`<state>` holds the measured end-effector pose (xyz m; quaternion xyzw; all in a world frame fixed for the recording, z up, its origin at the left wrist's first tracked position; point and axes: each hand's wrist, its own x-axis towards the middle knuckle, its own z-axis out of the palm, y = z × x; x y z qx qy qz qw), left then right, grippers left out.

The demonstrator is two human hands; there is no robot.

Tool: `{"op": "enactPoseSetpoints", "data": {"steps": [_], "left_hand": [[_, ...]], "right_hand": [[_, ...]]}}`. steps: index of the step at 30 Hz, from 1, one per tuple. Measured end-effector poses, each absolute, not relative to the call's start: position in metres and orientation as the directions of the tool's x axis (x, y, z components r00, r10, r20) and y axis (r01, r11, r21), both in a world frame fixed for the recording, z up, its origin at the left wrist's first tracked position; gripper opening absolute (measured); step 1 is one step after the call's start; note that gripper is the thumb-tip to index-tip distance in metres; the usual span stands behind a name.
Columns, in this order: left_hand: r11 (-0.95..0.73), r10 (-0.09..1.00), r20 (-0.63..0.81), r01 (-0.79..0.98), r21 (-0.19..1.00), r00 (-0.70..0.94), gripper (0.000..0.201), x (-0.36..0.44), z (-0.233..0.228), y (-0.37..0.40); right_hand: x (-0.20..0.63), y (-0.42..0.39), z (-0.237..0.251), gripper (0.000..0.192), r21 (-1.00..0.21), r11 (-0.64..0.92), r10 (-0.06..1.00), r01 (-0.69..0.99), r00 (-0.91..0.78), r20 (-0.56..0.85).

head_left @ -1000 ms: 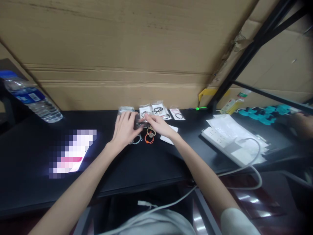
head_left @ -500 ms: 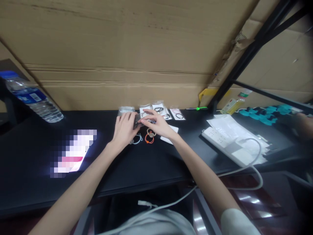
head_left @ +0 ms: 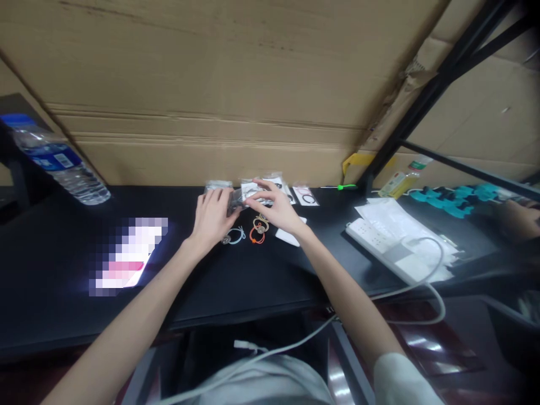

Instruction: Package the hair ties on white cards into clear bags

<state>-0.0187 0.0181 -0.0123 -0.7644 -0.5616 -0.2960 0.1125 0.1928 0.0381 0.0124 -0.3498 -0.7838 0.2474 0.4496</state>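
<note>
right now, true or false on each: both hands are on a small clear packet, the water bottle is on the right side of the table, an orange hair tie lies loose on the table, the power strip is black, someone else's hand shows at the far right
1. Both hands are on a small clear packet: true. The left hand and right hand hold the clear packet between them.
2. The water bottle is on the right: false. The water bottle lies at the far left.
3. An orange hair tie lies loose: true. The orange hair tie rests on the black table, beside a light blue hair tie.
4. The power strip is black: false. The power strip is white.
5. Another hand at far right: true. A co-worker's hand shows there.
</note>
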Motion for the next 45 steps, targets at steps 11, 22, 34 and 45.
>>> {"op": "enactPoseSetpoints", "data": {"steps": [11, 22, 34, 45], "left_hand": [[-0.444, 0.697, 0.656, 0.893, 0.077, 0.29, 0.065, -0.02, -0.01, 0.017], [-0.463, 0.722, 0.632, 0.875, 0.139, 0.282, 0.037, -0.021, -0.013, 0.017], [-0.465, 0.731, 0.628, 0.868, 0.172, 0.267, 0.043, -0.024, -0.018, 0.02], [-0.507, 0.745, 0.581, 0.845, 0.173, 0.328, 0.05, -0.028, -0.017, 0.02]], "right_hand": [[0.189, 0.044, 0.002, 0.015, -0.715, 0.623, 0.775, 0.316, -0.374, 0.509], [0.192, 0.039, 0.003, 0.011, -0.713, 0.671, 0.707, 0.203, -0.467, 0.532], [0.206, 0.043, 0.002, 0.031, -0.716, 0.654, 0.741, 0.243, -0.398, 0.542], [0.299, 0.039, 0.001, 0.046, -0.523, 0.215, 0.977, 0.825, -0.184, 0.111]]}}
